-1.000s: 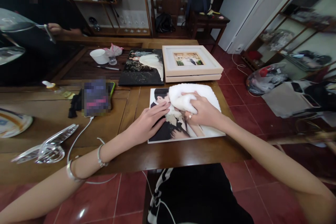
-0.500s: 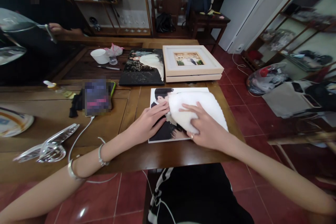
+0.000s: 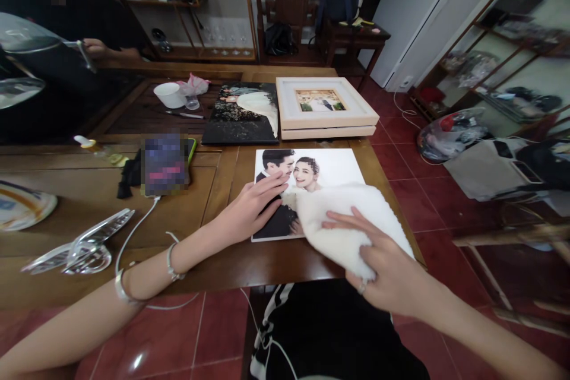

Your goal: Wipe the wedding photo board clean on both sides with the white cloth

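Observation:
A photo panel (image 3: 342,166) showing a couple lies flat near the table's front edge. My left hand (image 3: 256,205) rests on its left part with the fingers stretched out. Bunched in my right hand (image 3: 378,255) is a white fluffy cloth (image 3: 378,208), with thumb and fingers gripping it. The cloth covers the panel's lower right part and hangs past its edge. Behind the panel lie a dark photo panel (image 3: 227,122) and a stack of light wooden picture frames (image 3: 329,124).
To the left are a phone (image 3: 165,165) on a white cable, a silver winged ornament (image 3: 84,246) and a dropper bottle (image 3: 100,151). A white bowl (image 3: 169,95) stands farther back. Across the table is another person's hand (image 3: 95,48). Red tiled floor (image 3: 401,154) lies to the right.
My right hand has drawn the white cloth down and to the right, uncovering the faces and upper right of the photo panel. My left hand has stayed in place.

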`<move>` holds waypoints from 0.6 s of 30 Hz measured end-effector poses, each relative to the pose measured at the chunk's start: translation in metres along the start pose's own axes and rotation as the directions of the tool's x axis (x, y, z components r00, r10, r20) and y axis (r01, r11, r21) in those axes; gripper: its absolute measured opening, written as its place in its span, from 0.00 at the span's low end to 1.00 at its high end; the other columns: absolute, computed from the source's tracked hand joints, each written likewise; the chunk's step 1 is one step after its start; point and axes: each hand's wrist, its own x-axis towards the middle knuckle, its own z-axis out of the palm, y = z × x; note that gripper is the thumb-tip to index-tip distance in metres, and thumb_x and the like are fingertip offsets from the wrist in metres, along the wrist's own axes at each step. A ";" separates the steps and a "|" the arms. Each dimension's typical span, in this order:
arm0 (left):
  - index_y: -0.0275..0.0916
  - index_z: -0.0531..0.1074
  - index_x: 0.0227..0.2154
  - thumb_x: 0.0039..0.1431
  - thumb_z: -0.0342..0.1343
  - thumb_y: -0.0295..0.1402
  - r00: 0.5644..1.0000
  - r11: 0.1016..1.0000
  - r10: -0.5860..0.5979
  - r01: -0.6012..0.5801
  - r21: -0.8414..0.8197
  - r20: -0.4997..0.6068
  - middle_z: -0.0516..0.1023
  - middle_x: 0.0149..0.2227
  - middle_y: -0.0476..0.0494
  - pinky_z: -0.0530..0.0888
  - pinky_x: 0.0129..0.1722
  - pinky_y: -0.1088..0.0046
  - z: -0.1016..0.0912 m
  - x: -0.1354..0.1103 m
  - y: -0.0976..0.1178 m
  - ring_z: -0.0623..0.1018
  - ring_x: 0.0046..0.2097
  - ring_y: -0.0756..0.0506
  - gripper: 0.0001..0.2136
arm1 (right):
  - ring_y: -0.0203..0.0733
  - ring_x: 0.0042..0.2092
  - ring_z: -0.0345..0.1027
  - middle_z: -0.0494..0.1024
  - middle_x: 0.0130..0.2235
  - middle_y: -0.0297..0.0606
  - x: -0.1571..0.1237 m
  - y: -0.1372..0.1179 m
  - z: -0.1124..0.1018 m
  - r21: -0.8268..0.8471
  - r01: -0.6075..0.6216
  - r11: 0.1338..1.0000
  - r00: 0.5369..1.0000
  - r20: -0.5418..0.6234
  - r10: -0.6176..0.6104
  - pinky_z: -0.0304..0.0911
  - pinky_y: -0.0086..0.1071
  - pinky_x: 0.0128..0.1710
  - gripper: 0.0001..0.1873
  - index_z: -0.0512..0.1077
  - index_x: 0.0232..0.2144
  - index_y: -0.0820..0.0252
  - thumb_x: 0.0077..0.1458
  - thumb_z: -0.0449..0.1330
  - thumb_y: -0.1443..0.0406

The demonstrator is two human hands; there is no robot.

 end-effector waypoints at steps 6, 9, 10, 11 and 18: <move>0.39 0.66 0.59 0.68 0.46 0.30 1.000 1.000 0.004 -0.004 -0.005 -0.010 0.68 0.62 0.35 0.67 0.60 0.51 -0.001 0.000 0.000 0.65 0.65 0.38 0.18 | 0.58 0.61 0.62 0.80 0.45 0.51 0.042 0.042 -0.003 -0.081 -0.171 0.982 0.974 -0.164 0.156 0.52 0.58 0.63 0.09 0.68 0.20 0.56 0.52 0.57 0.68; 0.40 0.65 0.60 0.69 0.46 0.31 1.000 1.000 -0.005 0.005 -0.015 -0.007 0.68 0.62 0.35 0.67 0.60 0.51 -0.002 0.000 0.001 0.65 0.65 0.38 0.18 | 0.59 0.63 0.59 0.78 0.47 0.55 0.067 0.049 0.002 -0.102 -0.194 0.976 0.973 -0.145 0.179 0.49 0.61 0.63 0.07 0.69 0.22 0.57 0.52 0.59 0.66; 0.40 0.64 0.61 0.69 0.46 0.31 1.000 1.000 -0.012 0.012 -0.028 -0.006 0.67 0.62 0.36 0.67 0.61 0.52 -0.003 0.000 0.002 0.65 0.65 0.39 0.19 | 0.59 0.63 0.58 0.76 0.49 0.56 0.074 0.049 0.005 -0.105 -0.188 0.977 0.977 -0.125 0.175 0.48 0.63 0.63 0.06 0.70 0.23 0.58 0.51 0.60 0.66; 0.40 0.63 0.62 0.69 0.45 0.32 1.000 0.999 -0.021 0.020 -0.049 -0.014 0.67 0.63 0.37 0.66 0.62 0.52 -0.005 0.001 0.004 0.64 0.65 0.39 0.19 | 0.59 0.64 0.56 0.75 0.51 0.57 0.081 0.047 0.007 -0.100 -0.180 0.978 0.980 -0.102 0.170 0.47 0.64 0.63 0.04 0.71 0.24 0.59 0.50 0.60 0.67; 0.38 0.56 0.65 0.71 0.39 0.35 0.979 0.978 -0.105 0.070 -0.195 -0.177 0.61 0.66 0.38 0.59 0.66 0.57 -0.011 0.002 0.009 0.61 0.67 0.41 0.22 | 0.59 0.66 0.50 0.70 0.59 0.49 0.095 0.015 0.023 -0.023 0.071 0.997 0.995 0.076 -0.069 0.37 0.67 0.64 0.06 0.75 0.28 0.60 0.46 0.59 0.71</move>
